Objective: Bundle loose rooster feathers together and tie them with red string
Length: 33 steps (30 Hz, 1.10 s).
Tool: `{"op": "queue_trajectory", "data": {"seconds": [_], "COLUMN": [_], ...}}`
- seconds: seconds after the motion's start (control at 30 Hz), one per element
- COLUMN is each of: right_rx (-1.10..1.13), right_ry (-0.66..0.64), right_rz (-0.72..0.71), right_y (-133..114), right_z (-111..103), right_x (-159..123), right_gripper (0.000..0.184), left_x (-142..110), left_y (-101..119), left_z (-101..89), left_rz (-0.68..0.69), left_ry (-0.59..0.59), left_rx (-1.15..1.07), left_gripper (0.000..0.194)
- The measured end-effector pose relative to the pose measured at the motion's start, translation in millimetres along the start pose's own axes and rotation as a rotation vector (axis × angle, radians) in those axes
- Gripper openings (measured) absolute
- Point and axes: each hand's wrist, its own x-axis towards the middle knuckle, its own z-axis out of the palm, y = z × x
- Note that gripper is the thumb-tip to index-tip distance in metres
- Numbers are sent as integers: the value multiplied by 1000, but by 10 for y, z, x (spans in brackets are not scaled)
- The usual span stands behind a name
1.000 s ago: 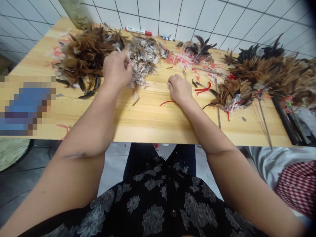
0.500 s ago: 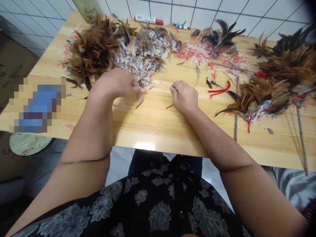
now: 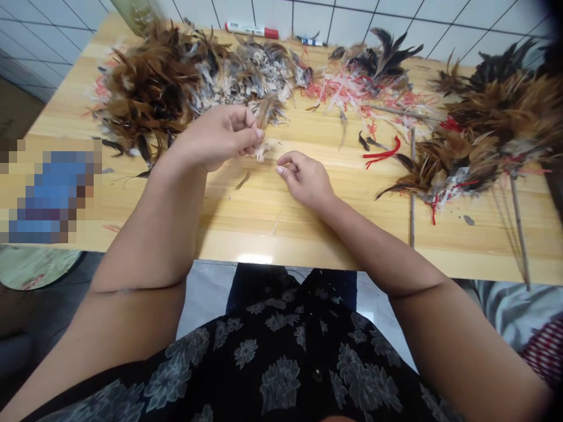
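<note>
My left hand (image 3: 226, 136) is over the middle of the table, thumb and fingers pinched on a small bunch of brown feathers (image 3: 265, 111). Their tips point up and a pale fluffy end hangs below the fingers. A little to the right, my right hand (image 3: 307, 179) is closed, thumb against the curled fingers; whatever it pinches is too small to make out. Behind my left hand lies a pile of grey-white feathers (image 3: 264, 64), adjoining a heap of brown feathers (image 3: 149, 88). One loose feather (image 3: 243, 180) rests on the table below my left hand.
Red and white strings (image 3: 338, 88) lie at the back, with a red marker (image 3: 251, 29) near the tiled wall. Red threads (image 3: 382, 153) are right of my hands. Feather bundles (image 3: 440, 167) and thin sticks (image 3: 519, 228) occupy the right side. A blurred blue item (image 3: 53, 193) lies left.
My left hand has lifted from the grey-white pile and moved slightly right with feathers in its pinch. My right hand has moved left towards it; the red thread end beside it no longer shows.
</note>
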Motion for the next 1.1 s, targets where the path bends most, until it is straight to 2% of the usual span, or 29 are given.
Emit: {"op": "queue_trajectory", "data": {"seconds": [0.13, 0.23, 0.4, 0.53, 0.63, 0.8, 0.93, 1.1], "right_rx": [231, 393, 551, 612, 717, 873, 985, 977], "right_ry": [-9, -20, -25, -32, -36, -117, -203, -202], "right_rz": [16, 19, 11, 2, 17, 176, 240, 231], "right_y": [84, 188, 273, 188, 77, -65, -96, -59], "right_z": [98, 163, 180, 87, -4, -107, -162, -180], "right_x": [38, 106, 189, 165, 120, 83, 101, 114], "right_gripper": [44, 57, 68, 70, 70, 60, 50, 57], "left_x": [27, 56, 109, 112, 50, -67, -61, -17], "left_y": [-68, -159, -289, -290, -215, -82, -90, -141], "left_z": [227, 329, 402, 402, 375, 344, 360, 369], "left_rz": [73, 140, 249, 287, 236, 62, 68, 84], "left_ry": [-14, -10, -6, -54, -125, -157, -199, -132], "left_rx": [-82, -119, -186, -236, -284, -282, -386, -447], "left_gripper": [35, 35, 42, 51, 55, 38, 39, 44]}}
